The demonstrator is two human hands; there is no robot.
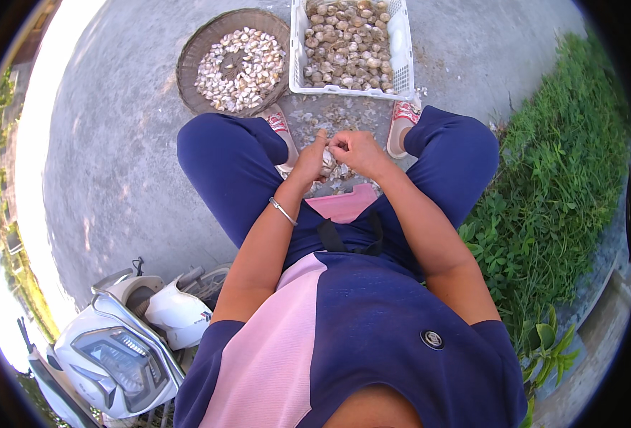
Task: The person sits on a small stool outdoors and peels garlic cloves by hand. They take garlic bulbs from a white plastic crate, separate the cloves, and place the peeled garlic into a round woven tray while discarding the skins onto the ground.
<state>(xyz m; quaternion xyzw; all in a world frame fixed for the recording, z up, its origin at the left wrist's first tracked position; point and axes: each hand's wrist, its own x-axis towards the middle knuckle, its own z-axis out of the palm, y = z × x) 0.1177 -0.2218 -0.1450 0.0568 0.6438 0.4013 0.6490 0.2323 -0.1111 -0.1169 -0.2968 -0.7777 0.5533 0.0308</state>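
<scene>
"What are the hands holding?"

"The left hand [310, 164] is wrapped around a garlic bulb [327, 162], pale, rounded and papery, with the thumb standing up beside it. They're just off the middle of the view, toward twelve o'clock."

"And the right hand [358, 151]?"

"Narrow: its fingers are curled in and the tips meet at the top of the bulb. Whether they pinch a piece of it, I cannot tell."

"What lies below them?"

"Flaky, crumpled garlic skins [322, 118], scattered over smooth grey concrete [126, 167] between two patterned shoes. Nearer the lap, a flat pink cloth [342, 205] with an angular edge lies against the dark blue trousers [223, 175]."

"Anything farther out?"

"At eleven o'clock, a shallow round basket [189, 78], woven and brownish, carrying plump, teardrop-shaped cloves [219, 75] in white and faint purple. Close by its right side, a little past twelve, a white plastic crate [403, 50] with perforated walls, filled with knobbly, brown-stained whole bulbs [347, 43]."

"And the edges?"

"Leafy, tangled grass [558, 157] at two to three o'clock. A glossy white scooter [115, 357] at eight, its clear lamp cover faceted. On the left wrist sits a slim, shiny metal bracelet [283, 212]."
</scene>
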